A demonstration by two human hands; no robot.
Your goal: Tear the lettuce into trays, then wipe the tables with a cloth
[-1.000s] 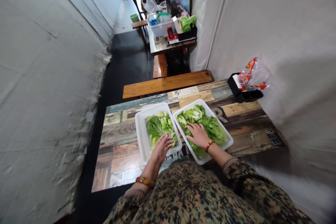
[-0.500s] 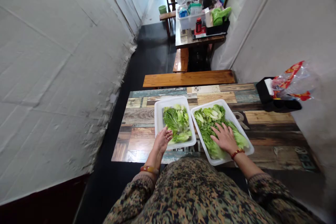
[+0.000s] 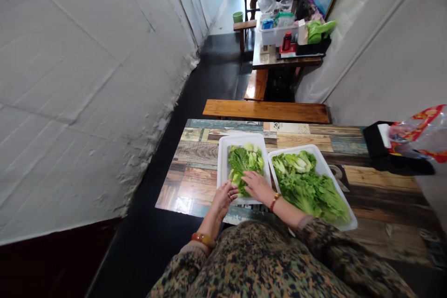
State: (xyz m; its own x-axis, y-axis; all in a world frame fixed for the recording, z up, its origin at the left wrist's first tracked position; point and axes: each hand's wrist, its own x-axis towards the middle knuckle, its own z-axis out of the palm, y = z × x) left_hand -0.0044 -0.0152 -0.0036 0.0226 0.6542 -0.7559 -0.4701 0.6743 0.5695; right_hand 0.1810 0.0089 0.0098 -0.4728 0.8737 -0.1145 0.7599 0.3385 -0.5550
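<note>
Two white plastic trays stand side by side on the table in front of me. In the left tray is a smaller heap of green lettuce leaves. More lettuce fills much of the right tray, which sits at a slant. My right hand reaches across into the left tray, its fingers stretched over the leaves at the near end; the fingertips seem to touch them. At that tray's near left corner is my left hand, palm turned inward, fingers loosely apart and nothing visible in it.
The trays rest on a wood-patterned table. A black holder with a red and clear plastic bag stands at the right by the wall. Beyond lie a wooden bench and another table carrying a white bin.
My right hand has moved left, from the lettuce in the right tray to the left tray. My left hand stays by the left tray's near corner. The whole view has shifted.
</note>
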